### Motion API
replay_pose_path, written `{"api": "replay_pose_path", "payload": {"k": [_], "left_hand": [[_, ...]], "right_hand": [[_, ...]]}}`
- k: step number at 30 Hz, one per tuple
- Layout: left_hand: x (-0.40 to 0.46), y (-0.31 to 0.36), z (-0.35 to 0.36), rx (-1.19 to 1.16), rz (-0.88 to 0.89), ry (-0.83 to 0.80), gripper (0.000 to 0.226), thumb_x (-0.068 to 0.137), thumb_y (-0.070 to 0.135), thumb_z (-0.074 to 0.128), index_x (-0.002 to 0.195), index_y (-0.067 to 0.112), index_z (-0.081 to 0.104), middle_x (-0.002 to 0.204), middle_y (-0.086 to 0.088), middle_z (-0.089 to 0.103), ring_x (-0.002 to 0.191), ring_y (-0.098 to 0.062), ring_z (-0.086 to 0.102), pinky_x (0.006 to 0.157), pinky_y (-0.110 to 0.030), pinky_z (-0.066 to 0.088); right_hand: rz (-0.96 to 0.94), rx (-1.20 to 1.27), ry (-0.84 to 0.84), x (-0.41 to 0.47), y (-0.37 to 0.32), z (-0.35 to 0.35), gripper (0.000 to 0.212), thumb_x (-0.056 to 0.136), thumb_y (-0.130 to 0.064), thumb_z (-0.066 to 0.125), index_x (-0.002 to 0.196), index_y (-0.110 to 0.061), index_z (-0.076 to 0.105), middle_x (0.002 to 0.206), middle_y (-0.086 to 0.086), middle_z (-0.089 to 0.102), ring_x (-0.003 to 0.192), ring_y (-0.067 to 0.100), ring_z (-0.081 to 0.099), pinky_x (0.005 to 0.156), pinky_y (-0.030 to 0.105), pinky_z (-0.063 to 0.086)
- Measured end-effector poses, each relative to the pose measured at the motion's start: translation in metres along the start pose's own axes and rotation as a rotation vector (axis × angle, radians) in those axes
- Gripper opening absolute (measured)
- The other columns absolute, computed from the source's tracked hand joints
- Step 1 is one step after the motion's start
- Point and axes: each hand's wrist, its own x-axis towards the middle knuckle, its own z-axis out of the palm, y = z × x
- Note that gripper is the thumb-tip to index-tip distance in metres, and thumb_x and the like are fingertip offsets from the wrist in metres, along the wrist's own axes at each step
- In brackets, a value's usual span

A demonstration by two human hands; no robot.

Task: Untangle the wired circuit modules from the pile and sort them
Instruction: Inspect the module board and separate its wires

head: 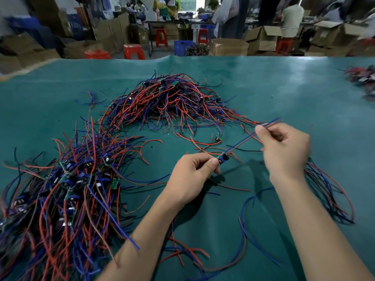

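A tangled pile (172, 100) of red, blue and black wires with small green circuit modules lies mid-table on the green mat. A second heap (67, 187) of modules with trailing wires spreads at the near left. My left hand (192, 175) pinches one small module (223, 158) by its body, held just above the mat. Its blue and brown wires (243, 139) run up to the right, where my right hand (284, 147) pinches them between thumb and fingers. A bundle of wires (328, 191) hangs below my right hand.
A lone module (218, 137) with a red wire lies between the pile and my hands. Loose wires (249, 226) lie near my forearms. Another small heap (363, 80) sits at the far right edge. Beyond the table stand red stools, cardboard boxes and people.
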Motion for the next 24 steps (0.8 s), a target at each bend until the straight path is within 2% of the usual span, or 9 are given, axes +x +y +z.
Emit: {"api": "replay_pose_path", "payload": {"k": [4, 7, 8, 10, 12, 14, 18, 21, 24], "left_hand": [[-0.001, 0.003, 0.0, 0.03, 0.015, 0.012, 0.032, 0.092, 0.038, 0.053, 0.073, 0.016, 0.067, 0.055, 0.002, 0.04, 0.056, -0.015, 0.033, 0.056, -0.031, 0.025], [0.001, -0.001, -0.001, -0.057, -0.023, 0.102, 0.03, 0.101, 0.025, 0.052, 0.078, 0.01, 0.066, 0.052, 0.005, 0.042, 0.05, -0.011, 0.033, 0.051, -0.027, 0.027], [0.003, -0.003, -0.001, -0.074, -0.041, 0.129, 0.03, 0.104, 0.021, 0.05, 0.081, 0.009, 0.066, 0.051, 0.008, 0.044, 0.048, -0.008, 0.033, 0.049, -0.023, 0.027], [0.004, -0.004, 0.001, -0.074, -0.064, 0.158, 0.029, 0.105, 0.02, 0.046, 0.086, 0.01, 0.065, 0.051, 0.008, 0.047, 0.045, -0.006, 0.034, 0.048, -0.02, 0.028], [0.004, -0.003, 0.002, -0.104, -0.063, 0.164, 0.028, 0.106, 0.02, 0.045, 0.087, 0.011, 0.064, 0.053, 0.006, 0.049, 0.045, -0.006, 0.034, 0.047, -0.019, 0.028], [0.003, -0.003, 0.001, -0.122, -0.055, 0.147, 0.029, 0.105, 0.022, 0.047, 0.082, 0.015, 0.062, 0.054, 0.002, 0.051, 0.046, -0.01, 0.037, 0.047, -0.024, 0.03], [0.002, -0.001, 0.001, -0.088, -0.051, 0.099, 0.03, 0.101, 0.03, 0.05, 0.079, 0.015, 0.065, 0.053, 0.002, 0.055, 0.05, -0.017, 0.044, 0.051, -0.027, 0.033], [0.002, 0.002, 0.001, -0.044, -0.062, 0.071, 0.032, 0.103, 0.024, 0.051, 0.076, 0.012, 0.065, 0.052, 0.002, 0.057, 0.047, -0.01, 0.041, 0.05, -0.023, 0.033], [0.002, 0.005, 0.0, -0.091, -0.09, 0.041, 0.033, 0.1, 0.016, 0.052, 0.071, 0.009, 0.064, 0.052, 0.0, 0.058, 0.043, -0.006, 0.042, 0.047, -0.016, 0.033]], "right_hand": [[0.085, 0.026, 0.262, 0.012, 0.01, -0.017, 0.014, 0.078, -0.045, 0.07, 0.07, -0.034, 0.071, 0.072, -0.008, 0.072, 0.07, 0.022, 0.071, 0.076, 0.054, 0.059], [0.172, -0.05, 0.433, 0.011, 0.01, -0.02, 0.018, 0.081, -0.044, 0.064, 0.076, -0.027, 0.067, 0.069, -0.009, 0.068, 0.072, 0.021, 0.067, 0.083, 0.049, 0.057], [0.177, -0.076, 0.37, 0.009, 0.007, -0.016, 0.021, 0.08, -0.045, 0.064, 0.075, -0.025, 0.067, 0.07, -0.006, 0.069, 0.073, 0.023, 0.067, 0.083, 0.05, 0.057], [0.176, -0.06, 0.04, -0.003, -0.002, -0.002, 0.034, 0.076, -0.053, 0.062, 0.071, -0.02, 0.069, 0.067, 0.0, 0.071, 0.069, 0.026, 0.068, 0.073, 0.049, 0.057], [0.116, -0.097, -0.348, -0.023, -0.015, 0.015, 0.043, 0.074, -0.064, 0.06, 0.074, -0.023, 0.074, 0.065, -0.003, 0.072, 0.064, 0.017, 0.067, 0.066, 0.037, 0.051], [0.002, -0.146, -0.563, -0.042, -0.023, 0.027, 0.045, 0.078, -0.067, 0.06, 0.079, -0.025, 0.077, 0.071, -0.01, 0.074, 0.067, 0.007, 0.067, 0.068, 0.029, 0.051], [-0.008, -0.005, -0.61, -0.042, -0.025, 0.025, 0.02, 0.091, -0.039, 0.072, 0.083, -0.023, 0.08, 0.076, -0.004, 0.076, 0.07, 0.015, 0.064, 0.071, 0.031, 0.049], [0.026, 0.053, -0.641, -0.041, -0.025, 0.024, 0.015, 0.092, -0.026, 0.075, 0.079, -0.02, 0.078, 0.07, -0.003, 0.071, 0.062, 0.008, 0.054, 0.063, 0.029, 0.044], [-0.025, 0.009, -0.513, -0.04, -0.023, 0.026, 0.013, 0.092, -0.021, 0.075, 0.079, -0.019, 0.076, 0.069, -0.012, 0.072, 0.063, -0.002, 0.058, 0.066, 0.015, 0.045]]}}
